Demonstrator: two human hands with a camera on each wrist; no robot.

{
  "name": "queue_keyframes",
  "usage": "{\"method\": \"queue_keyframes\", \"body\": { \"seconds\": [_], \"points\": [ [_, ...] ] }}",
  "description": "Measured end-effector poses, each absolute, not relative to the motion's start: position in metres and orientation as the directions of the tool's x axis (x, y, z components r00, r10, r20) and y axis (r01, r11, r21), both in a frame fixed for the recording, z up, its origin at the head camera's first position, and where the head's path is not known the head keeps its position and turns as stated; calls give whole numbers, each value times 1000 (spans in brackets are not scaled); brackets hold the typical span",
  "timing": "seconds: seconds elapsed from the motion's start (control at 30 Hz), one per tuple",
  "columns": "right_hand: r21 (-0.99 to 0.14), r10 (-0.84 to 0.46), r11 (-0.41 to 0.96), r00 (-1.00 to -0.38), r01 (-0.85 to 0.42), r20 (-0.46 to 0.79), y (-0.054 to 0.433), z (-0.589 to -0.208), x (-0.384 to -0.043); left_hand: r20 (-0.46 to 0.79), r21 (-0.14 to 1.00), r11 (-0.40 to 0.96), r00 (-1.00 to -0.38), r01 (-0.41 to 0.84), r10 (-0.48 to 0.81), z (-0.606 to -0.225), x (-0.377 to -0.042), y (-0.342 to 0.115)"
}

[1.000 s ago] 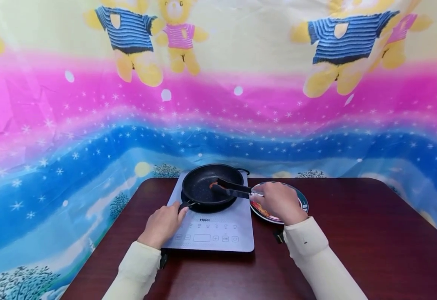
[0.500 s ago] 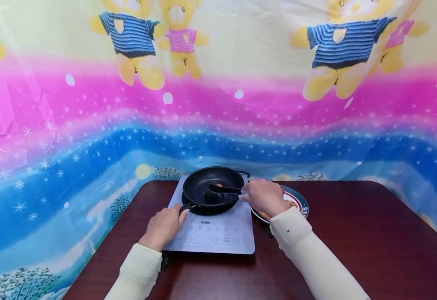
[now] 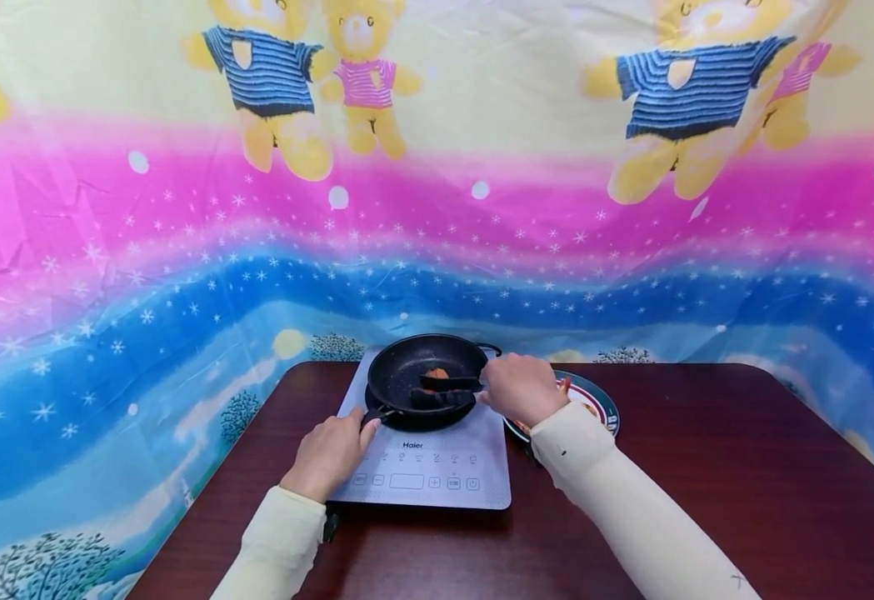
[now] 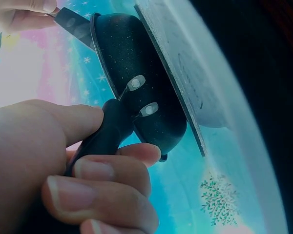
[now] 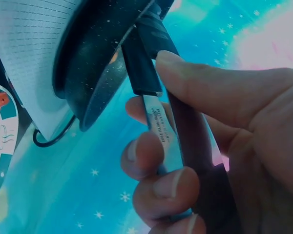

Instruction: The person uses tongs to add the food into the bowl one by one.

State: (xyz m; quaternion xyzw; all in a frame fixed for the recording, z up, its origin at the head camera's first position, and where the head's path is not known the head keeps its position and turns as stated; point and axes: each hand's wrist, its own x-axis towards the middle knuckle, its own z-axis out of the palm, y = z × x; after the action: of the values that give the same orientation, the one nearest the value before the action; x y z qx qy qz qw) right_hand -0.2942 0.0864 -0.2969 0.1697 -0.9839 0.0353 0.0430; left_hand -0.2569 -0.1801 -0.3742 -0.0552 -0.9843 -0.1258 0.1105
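A black frying pan point(image 3: 395, 375) stands on the white induction cooktop point(image 3: 422, 496). My left hand point(image 3: 329, 450) grips the pan's black handle point(image 4: 107, 129), fingers wrapped under it and thumb along the top. In my right hand point(image 3: 524, 387) are tongs point(image 3: 451, 383) with black tips and metal arms, held between thumb and curled fingers. Their tips reach low into the pan. A small orange-brown piece of food point(image 3: 437, 373) lies in the pan at the tongs' far arm, partly hidden by it.
Right of the cooktop sits a plate point(image 3: 611, 400) with a green-and-white rim, bearing reddish food and partly covered by my right forearm. A black cord point(image 3: 491, 347) loops behind the pan. The dark wooden table point(image 3: 721, 467) ends at a printed cloth backdrop point(image 3: 437, 250).
My right hand has moved left and slightly away from me, taking the tongs farther over the pan. The food piece now shows beyond the tongs' far arm. The left hand keeps its grip.
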Motion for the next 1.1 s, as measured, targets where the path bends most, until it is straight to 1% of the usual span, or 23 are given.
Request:
{"method": "queue_keyframes", "body": {
  "seconds": [0.23, 0.4, 0.57, 0.77, 1.1],
  "points": [
    [-46, -316, 947, -948, -318, 30, 86, -293, -291, 220, 233, 964, -973, 124, 72, -376, -256, -181],
    [-61, -301, 951, -952, -304, 50, 90, -290, -287, 218, 231, 965, -973, 122, 71, -377, -256, -182],
    [-109, -277, 953, -958, -284, 73, 100, -287, -279, 221, 229, 965, -972, 128, 76, -376, -257, -182],
    [-207, -247, 943, -965, -261, 93, 125, -284, -264, 226, 232, 963, -970, 138, 84, -376, -258, -181],
    [-291, -202, 928, -970, -233, 133, 181, -287, -247, 232, 234, 962, -969, 140, 85, -373, -259, -181]
  ]
}}
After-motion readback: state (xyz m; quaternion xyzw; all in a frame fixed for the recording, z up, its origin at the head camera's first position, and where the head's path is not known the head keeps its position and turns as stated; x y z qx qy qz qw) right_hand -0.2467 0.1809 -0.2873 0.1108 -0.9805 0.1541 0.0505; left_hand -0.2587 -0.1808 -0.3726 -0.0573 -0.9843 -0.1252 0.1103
